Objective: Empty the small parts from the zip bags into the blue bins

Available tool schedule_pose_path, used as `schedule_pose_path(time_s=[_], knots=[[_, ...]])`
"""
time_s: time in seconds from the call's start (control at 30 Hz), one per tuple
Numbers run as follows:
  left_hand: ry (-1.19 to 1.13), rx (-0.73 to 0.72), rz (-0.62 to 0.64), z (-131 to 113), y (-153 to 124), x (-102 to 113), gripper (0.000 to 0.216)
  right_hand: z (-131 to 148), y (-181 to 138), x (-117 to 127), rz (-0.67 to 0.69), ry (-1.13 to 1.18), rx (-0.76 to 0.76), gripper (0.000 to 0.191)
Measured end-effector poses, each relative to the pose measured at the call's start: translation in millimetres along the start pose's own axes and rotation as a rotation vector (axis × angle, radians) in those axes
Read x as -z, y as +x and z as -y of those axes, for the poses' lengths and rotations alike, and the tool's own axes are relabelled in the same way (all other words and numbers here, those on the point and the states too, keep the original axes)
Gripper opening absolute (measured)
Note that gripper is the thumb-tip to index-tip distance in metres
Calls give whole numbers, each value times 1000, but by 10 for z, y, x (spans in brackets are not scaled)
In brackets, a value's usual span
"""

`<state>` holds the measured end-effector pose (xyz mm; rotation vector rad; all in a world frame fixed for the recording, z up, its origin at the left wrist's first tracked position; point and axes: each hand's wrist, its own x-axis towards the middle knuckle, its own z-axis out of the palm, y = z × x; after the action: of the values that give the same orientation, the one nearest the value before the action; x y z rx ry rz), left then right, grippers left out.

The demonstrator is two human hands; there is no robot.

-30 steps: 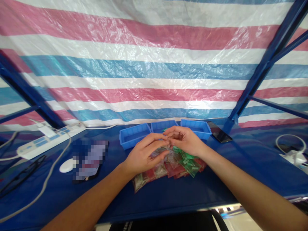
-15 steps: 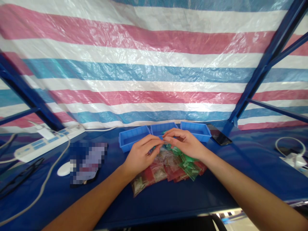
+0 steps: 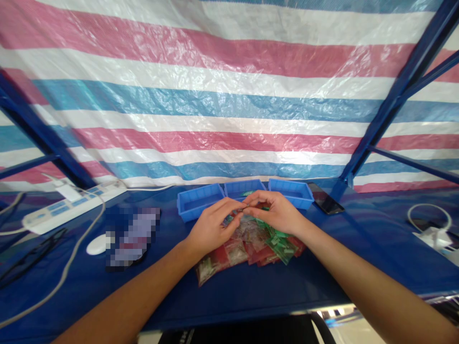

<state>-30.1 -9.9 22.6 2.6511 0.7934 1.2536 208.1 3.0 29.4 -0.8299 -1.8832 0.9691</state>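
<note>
My left hand (image 3: 216,223) and my right hand (image 3: 275,210) meet fingertip to fingertip above a pile of small plastic bags. Both are closed in a pinch at the same spot; what sits between the fingertips is too small to make out. Beneath them lie red-tinted bags (image 3: 224,256) with small pale pieces inside, and green bags (image 3: 283,246) toward the right. Just behind my hands stand three shallow blue bins: the left bin (image 3: 184,210), the middle bin (image 3: 233,187) with something green in it, and the right bin (image 3: 303,203).
A dark phone (image 3: 326,199) lies right of the bins. On the left are a white power strip (image 3: 39,222), a cable (image 3: 73,255), black-framed glasses (image 3: 32,258), a white round object (image 3: 97,244) and a pixelated item (image 3: 132,239). A white charger (image 3: 435,236) lies far right.
My hands stay together over the bags, with the fingertips shifted slightly. More of the green piece in the middle bin shows. The whole view has moved a little.
</note>
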Motion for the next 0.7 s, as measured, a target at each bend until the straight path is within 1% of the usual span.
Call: schedule_pose_path(time_s=[0.17, 0.37, 0.57, 0.7], knots=[[0, -7, 0, 19, 3, -5, 32, -51, 19, 21, -42, 5, 8, 28], [62, -45, -1, 51, 6, 4, 34, -75, 36, 23, -49, 11, 0, 27], [90, -78, 41, 95, 21, 22, 41, -125, 64, 30, -33, 160, -64, 35], [118, -100, 5, 112, 26, 20, 40, -133, 72, 49, -12, 270, -109, 39]])
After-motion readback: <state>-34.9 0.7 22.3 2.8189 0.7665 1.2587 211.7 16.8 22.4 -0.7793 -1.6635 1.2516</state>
